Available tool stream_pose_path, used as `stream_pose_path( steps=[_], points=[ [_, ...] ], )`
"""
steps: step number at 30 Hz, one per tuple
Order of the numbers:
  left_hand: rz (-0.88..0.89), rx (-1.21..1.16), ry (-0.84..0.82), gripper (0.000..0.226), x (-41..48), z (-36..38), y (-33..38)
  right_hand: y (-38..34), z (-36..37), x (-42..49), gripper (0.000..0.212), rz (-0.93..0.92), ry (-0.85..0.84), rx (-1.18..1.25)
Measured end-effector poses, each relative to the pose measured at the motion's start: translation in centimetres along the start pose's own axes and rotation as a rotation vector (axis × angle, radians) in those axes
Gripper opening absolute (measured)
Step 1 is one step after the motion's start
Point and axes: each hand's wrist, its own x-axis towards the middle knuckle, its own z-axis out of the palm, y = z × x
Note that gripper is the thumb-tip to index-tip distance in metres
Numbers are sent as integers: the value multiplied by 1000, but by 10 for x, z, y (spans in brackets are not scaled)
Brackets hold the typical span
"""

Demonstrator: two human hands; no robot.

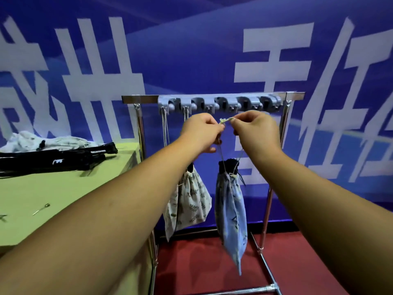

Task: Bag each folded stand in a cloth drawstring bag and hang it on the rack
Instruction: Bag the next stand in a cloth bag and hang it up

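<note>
On the table at far left lie more folded stands, black and stacked lengthwise, with a heap of cloth bags behind them and a small metal pin nearer the edge. Next comes the rack, its grey hook strip along the top bar. A white leaf-print bag already hangs from one of the left hooks, partly behind the left forearm.

The left hand and the right hand are raised just under the hooks, each with its fingers pinching the drawstring, so the knotted loop is stretched between them. The blue bag dangles from that cord, clear of floor and table, just right of the white one.

Its long axis runs nearly vertical: the gathered mouth is up, with the stand's black end poking out, and the bottom corner points down at the red floor, leaning slightly right.

To hang it well, I'd hold the loop open and taut, lift it over a free hook near the middle, then ease the weight on before letting go, since a slack loop could slip off
</note>
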Motion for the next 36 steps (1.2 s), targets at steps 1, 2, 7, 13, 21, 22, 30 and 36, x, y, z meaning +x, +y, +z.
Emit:
stream_pose_path(
  steps=[1, 2, 7, 13, 21, 22, 30, 36],
  points=[
    [25, 20, 27, 21, 8, 2, 1, 1, 3, 9, 12, -2, 7, -16],
    [21, 9, 31, 23, 16, 3, 2, 1, 7, 18, 12, -2, 12, -23],
    [-82, -264, -6, 24, 48, 1, 1, -6, 23, 55, 11, -67, -17, -94],
    [-78, -273, 88, 15, 76, 0, 1, 0, 42, 84, 12, -129, -52, -106],
    [-91, -220, 206, 22, 94, 16, -2, -3, 63, 107, 13, -70, -42, -94],
    [-97, -215, 219, 23, 96, 16, -1, -4, 64, 111, 13, -62, -56, -106],
    [-166, -202, 165, 18, 100, 19, -24, 2, 72, 108, 12, 81, -182, -26],
    [-121, 16, 60, 14, 95, 11, -44, 18, 76, 97, 10, 110, -229, -20]
  ],
)
